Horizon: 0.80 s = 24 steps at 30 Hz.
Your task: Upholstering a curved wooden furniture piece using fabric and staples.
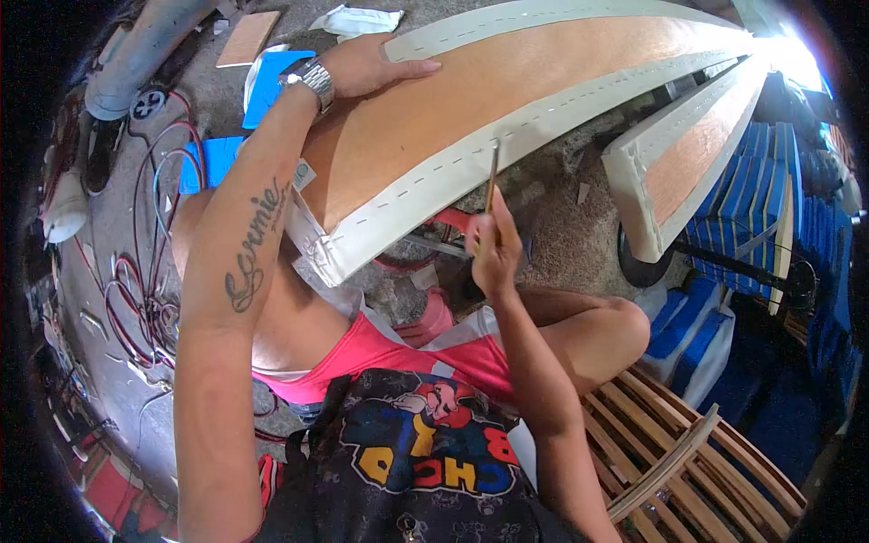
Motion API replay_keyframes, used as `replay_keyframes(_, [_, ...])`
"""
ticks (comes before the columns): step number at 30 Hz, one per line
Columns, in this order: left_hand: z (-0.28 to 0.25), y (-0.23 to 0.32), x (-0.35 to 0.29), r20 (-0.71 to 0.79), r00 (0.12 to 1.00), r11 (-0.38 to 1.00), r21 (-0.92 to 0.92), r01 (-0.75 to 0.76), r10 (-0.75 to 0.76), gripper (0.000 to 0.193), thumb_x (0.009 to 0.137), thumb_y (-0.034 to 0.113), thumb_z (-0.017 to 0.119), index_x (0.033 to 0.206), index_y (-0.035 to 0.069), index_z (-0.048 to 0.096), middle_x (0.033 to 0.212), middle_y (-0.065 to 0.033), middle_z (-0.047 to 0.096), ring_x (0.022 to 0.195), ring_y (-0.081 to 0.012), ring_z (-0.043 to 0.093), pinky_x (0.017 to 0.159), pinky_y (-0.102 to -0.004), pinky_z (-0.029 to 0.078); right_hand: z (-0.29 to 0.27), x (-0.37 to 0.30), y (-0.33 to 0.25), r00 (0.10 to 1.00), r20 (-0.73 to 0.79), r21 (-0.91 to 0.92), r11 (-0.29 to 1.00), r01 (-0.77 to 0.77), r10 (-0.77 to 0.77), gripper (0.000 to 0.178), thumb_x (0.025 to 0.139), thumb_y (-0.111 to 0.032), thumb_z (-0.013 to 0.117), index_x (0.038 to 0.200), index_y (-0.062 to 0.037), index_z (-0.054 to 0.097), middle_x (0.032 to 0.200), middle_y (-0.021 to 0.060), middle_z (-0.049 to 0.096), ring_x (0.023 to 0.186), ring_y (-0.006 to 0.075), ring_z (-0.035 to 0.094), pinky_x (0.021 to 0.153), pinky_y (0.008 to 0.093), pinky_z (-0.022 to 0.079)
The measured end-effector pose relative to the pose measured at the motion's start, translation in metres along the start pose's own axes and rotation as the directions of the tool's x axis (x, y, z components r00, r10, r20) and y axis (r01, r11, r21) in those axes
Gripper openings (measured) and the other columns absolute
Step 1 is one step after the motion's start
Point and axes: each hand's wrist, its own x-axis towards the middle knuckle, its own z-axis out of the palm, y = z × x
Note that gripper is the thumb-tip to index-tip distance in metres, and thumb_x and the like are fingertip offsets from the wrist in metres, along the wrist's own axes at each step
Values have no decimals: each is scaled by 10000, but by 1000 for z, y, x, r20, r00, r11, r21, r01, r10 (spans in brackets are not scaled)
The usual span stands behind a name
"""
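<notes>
At the left, a tangle of thin dark-red hoses (163,321) lies on the grey floor (95,213). Next come flat bright-blue pieces (270,81) beside the left forearm. Above the silver metal wristwatch (317,80), the left hand (358,68) rests on the upper left edge of a long, tapering brown wooden panel (425,122) bordered with stapled off-white strips. Its thumb is spread away and lies along the brown face; the other fingers are mostly hidden at the edge, so I cannot tell whether they clamp it. The panel slants from over the left leg toward the upper right. Right of its lower corner, the right hand (496,253) has its fingers closed on a slim brown tool with a grey tip (494,172), which points up over the lower strip; contact cannot be told. Farther right are a narrower tapering brown panel with off-white edging (674,172), a slatted brown wooden frame (688,457) and blue-and-white striped cushions (747,181).
</notes>
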Motion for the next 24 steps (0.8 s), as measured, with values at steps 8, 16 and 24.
replay_keyframes(8, [-1,-19,2,-205,975,996,-20,-91,85,758,702,666,644,1110,28,621,972,-176,667,877,-285,657,790,-365,509,-18,-8,-61,970,-195,-115,978,-172,147,436,937,-25,480,1367,-82,430,696,-32,486,577,33,398,504,185,353])
replay_keyframes(16, [52,60,-59,-325,681,753,342,-563,657,231,767,351,710,820,129,673,883,-49,602,944,-243,539,801,-348,428,-54,7,-86,914,-287,-9,954,-300,285,325,955,-109,505,1275,-53,498,668,-21,482,508,27,421,424,178,330])
replay_keyframes(24, [33,78,-61,-81,984,860,-479,-178,159,222,863,281,656,836,60,653,771,-30,618,747,-127,574,686,-266,456,-43,-12,-89,958,-169,-178,949,-260,231,343,955,-67,477,1295,-29,483,673,-34,471,509,32,404,447,171,346])
